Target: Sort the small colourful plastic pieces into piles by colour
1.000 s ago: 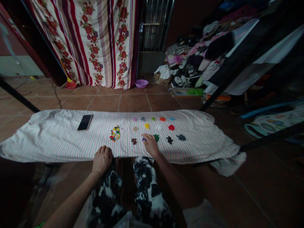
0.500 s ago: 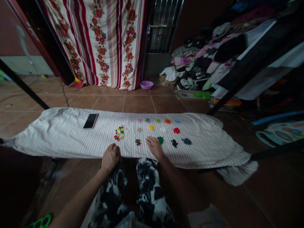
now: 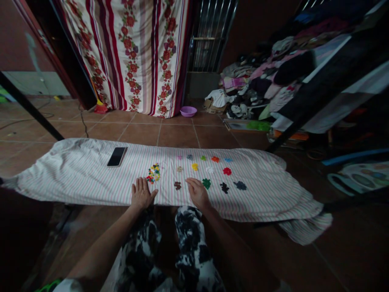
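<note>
My left hand (image 3: 142, 194) lies flat on the striped cloth (image 3: 91, 178), palm down with the fingers stretched out and the thumb apart. Just beyond its fingertips is a mixed pile of small multicoloured pieces (image 3: 153, 173). My right hand (image 3: 198, 194) rests between the brown pieces (image 3: 177, 185) and the dark green pieces (image 3: 206, 183), its fingers pressed together; whatever they may hold is hidden. Farther right are black pieces (image 3: 224, 187) and dark grey pieces (image 3: 240, 185). Behind them sit yellow pieces (image 3: 195, 166), white pieces (image 3: 210, 169) and red pieces (image 3: 227, 171).
A phone (image 3: 117, 157) lies on the cloth at left. Pink, grey, lime, orange (image 3: 215, 159) and blue heaps form the back row. Beyond are a purple basin (image 3: 188, 111), a floral curtain (image 3: 146, 56) and piled clothes (image 3: 258, 81). Black bars flank the cloth.
My left hand has opened from a curled shape and spread flat on the cloth, nearer the mixed pile. The right hand stays in about the same place. The view has tilted slightly.
</note>
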Action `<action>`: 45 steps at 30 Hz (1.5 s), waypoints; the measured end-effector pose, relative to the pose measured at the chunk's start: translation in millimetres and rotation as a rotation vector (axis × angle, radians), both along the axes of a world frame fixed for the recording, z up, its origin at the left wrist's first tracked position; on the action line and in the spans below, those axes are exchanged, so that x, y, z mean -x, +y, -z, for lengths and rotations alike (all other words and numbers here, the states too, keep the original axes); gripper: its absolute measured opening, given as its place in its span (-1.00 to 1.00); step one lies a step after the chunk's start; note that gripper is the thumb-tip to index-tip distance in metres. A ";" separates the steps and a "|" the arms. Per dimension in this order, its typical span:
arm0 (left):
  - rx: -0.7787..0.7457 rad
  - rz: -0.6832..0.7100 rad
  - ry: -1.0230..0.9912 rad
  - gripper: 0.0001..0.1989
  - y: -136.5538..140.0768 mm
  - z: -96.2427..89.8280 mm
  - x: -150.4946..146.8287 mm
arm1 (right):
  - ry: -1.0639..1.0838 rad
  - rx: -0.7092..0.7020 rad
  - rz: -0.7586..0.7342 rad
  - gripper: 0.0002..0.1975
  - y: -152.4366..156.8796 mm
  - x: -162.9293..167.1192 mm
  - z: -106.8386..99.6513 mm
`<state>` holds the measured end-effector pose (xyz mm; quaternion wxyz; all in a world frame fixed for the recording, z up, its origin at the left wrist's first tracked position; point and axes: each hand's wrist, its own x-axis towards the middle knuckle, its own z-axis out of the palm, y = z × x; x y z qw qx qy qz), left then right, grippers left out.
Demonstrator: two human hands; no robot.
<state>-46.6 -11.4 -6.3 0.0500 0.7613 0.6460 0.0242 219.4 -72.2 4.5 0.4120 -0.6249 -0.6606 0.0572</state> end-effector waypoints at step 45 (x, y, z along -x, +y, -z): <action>-0.426 0.563 -0.409 -0.69 81.4 23.7 -30.8 | -0.264 -0.108 -0.265 -0.76 -30.0 52.2 16.3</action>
